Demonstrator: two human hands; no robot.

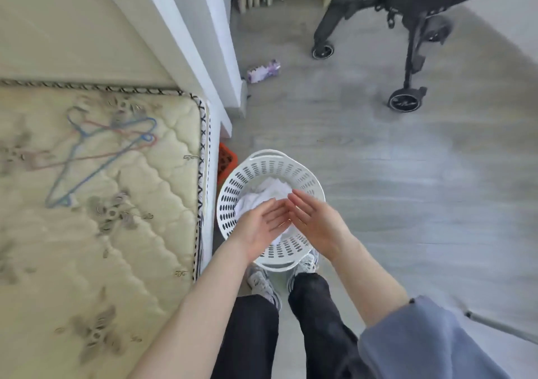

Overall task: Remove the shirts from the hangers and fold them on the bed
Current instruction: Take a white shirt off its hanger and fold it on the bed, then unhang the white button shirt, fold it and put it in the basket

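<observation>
A white laundry basket (233,192) stands on the floor by my feet, with white cloth (270,190) lying inside it. Both of my hands hover over the basket with straight fingers and hold nothing: my left hand (263,225) palm up, my right hand (316,218) beside it, fingertips close together. On the bed (122,256) to the left lie bare wire hangers, a blue hanger (72,157) crossed over a red hanger (96,155). No shirt is on the mattress in view.
A black stroller (407,29) stands on the grey floor at the back right. A purple-white packet (263,71) lies by the white wall corner (215,58). An orange crate (225,160) sits between bed and basket. A thin metal rod (500,327) lies at lower right.
</observation>
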